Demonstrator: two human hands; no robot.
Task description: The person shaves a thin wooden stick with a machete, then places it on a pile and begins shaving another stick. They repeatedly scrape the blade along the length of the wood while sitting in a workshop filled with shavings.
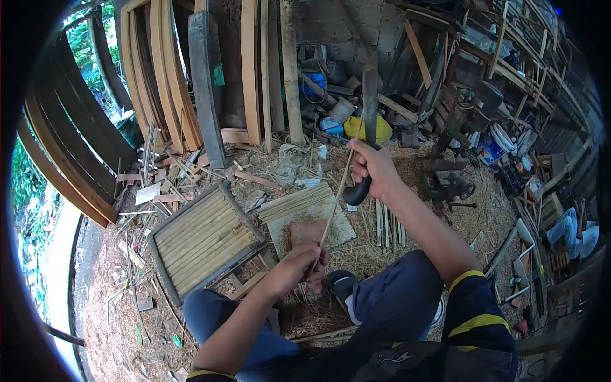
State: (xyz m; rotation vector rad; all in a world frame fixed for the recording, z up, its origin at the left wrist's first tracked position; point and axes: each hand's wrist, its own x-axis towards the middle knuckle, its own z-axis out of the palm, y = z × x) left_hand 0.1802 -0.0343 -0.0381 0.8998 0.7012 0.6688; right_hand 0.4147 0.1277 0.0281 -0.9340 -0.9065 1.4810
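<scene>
Holding a thin strip (335,204) aslant above the knees, the worker had both hands busy and apart. Left hand (296,270) was closed round the strip's lower part; right hand (374,170) gripped the dark, hooked handle of a long knife (370,95), its broad blade pointing up and away from the body. Strip's upper part ran against or just beside the right fingers; whether pinched there, could not tell.

Hazards, as judged: a stroke down the strip could skid toward the left hand if the edge met a knot or the grip slackened. Thin stock might bend, snap or splinter under uneven pressure. Edge direction unclear.

Materials: strip pale, slender, nearly straight, likely bamboo. A bundle of similar slivers (296,202) lay on a pale flat sheet (344,230). To the left, a dark-framed stool (203,239) with rounded, yellowish slats. Floor (111,305) rough with curled shavings and offcuts.
</scene>
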